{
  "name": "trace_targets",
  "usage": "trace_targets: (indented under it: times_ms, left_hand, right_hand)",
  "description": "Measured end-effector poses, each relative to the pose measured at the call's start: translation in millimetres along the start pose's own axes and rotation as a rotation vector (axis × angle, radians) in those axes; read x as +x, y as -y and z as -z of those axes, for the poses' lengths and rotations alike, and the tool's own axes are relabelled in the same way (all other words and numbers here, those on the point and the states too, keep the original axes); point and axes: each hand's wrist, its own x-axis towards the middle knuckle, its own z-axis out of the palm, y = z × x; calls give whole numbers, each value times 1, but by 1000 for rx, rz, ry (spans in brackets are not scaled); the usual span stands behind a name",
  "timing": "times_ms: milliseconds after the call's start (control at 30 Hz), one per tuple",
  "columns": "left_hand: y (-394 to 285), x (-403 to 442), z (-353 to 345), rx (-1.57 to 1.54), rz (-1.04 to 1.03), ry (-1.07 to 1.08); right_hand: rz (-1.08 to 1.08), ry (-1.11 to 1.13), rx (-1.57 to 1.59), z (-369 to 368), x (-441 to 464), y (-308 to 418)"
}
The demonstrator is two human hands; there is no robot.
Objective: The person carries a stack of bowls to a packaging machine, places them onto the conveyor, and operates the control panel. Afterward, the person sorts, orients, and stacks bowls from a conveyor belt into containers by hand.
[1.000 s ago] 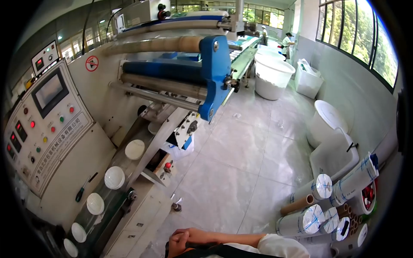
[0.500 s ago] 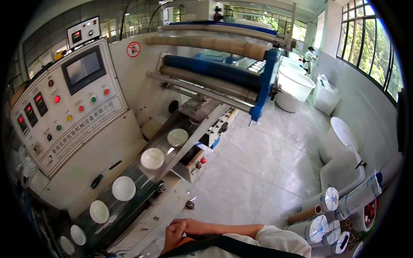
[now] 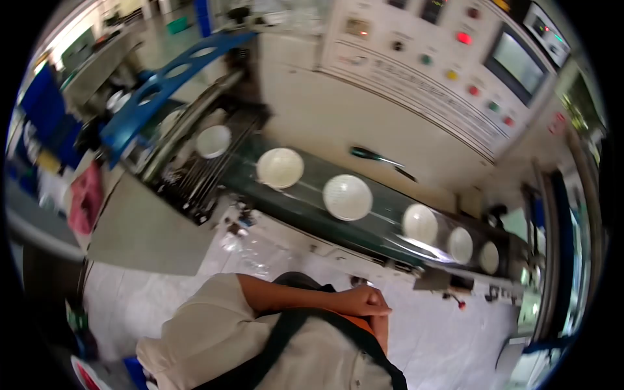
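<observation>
White bowls (image 3: pixel 348 197): five set along conveyor belt (image 3: pixel 305 205), one apart at left on metal rods (image 3: pixel 200 185); near hands (image 3: pixel 369 302) clasped together

The hands (image 3: pixel 366 302) are clasped together (which fingers (image 3: pixel 379 305) belong to which is hard to tell), the left forearm (image 3: pixel 289 297) crossing the torso (image 3: pixel 312 354).

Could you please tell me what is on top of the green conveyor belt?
Five white bowls sit in a row on the green conveyor belt. The patches of belt directly beneath them are covered and cannot be seen.
</observation>
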Motion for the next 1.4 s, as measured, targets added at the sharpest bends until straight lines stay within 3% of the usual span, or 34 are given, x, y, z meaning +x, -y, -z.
trace_targets:
  times_ms: [67,100,167,367,500,600,767,800,867,1033,1133,1200,1233,1267,1333,1367,1400]
  left_hand:
    - [2,-6,20,56,223,41]
    - [0,-10,22,47,224,9]
    - [-17,-7,30,-38,53,-181]
    - [-1,2,44,-28,28,-399]
    - [-30,5,45,-91,147,-351]
    - [-30,11,38,-114,10,-420]
    - [-24,19,26,-149,152,-283]
    - [7,25,21,-134,157,-240]
    - [-1,27,14,-160,284,-118]
    - [12,38,-35,-107,343,142]
    - [22,44,-74,-27,193,365]
    - [18,41,-97,23,308,437]
    - [28,42,-111,98,194,480]
    - [13,47,-127,249,302,531]
    - [22,52,-168,201,392,543]
    - [31,57,-195,147,389,591]
    - [35,62,-220,89,403,606]
  right_hand:
    - [-23,39,-76,-16,11,16]
    - [-43,52,-140,-18,14,22]
    - [-54,151,-184,-16,34,37]
    - [-88,351,-286,-21,71,61]
    - [-53,422,-331,-8,83,62]
    - [-45,435,-317,4,85,55]
    - [22,371,-325,19,72,38]
    - [-126,338,-258,23,63,40]
    - [-198,210,-242,26,48,31]
    - [-201,-44,-137,58,-16,-1]
    - [-32,-132,-164,77,-60,-42]
    - [99,-191,-213,83,-83,-75]
    - [78,-234,-106,89,-97,-65]
    - [61,-279,2,95,-114,-56]
    - [265,-287,-97,117,-133,-107]
    - [32,-347,70,137,-164,-74]
    - [39,-412,98,156,-184,-81]
